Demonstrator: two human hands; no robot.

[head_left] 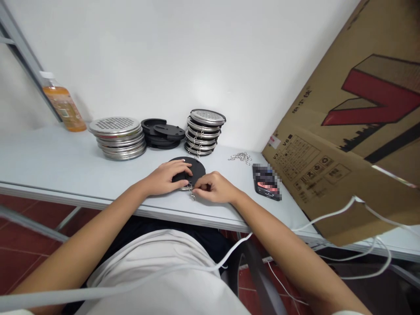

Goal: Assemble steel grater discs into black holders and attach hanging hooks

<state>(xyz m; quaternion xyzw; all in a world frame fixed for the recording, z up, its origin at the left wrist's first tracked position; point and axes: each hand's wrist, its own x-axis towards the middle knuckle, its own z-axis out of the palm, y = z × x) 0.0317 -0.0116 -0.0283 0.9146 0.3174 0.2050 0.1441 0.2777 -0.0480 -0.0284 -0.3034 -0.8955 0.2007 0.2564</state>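
A round black disc (197,168) with a metal rim lies on the table near its front edge. My left hand (169,177) rests over the left side of this disc, fingers spread on top and thumb along the near part. At the disc's near right edge, my right hand (213,186) is closed, thumb and index finger pinched at a small wire clasp (192,194). The clasp sticks out from the rim toward me; the fingers partly cover it. Behind the disc stands a stack of metal-and-black round pieces (205,133) with wire clasps down its front.
Silver perforated discs (114,124) are stacked at the left, beside loose black discs (164,131). An orange bottle (65,107) stands far left. Right of my hands are small wire pieces (241,157), a phone (267,183), a big cardboard box (328,157) and a white cable (337,214).
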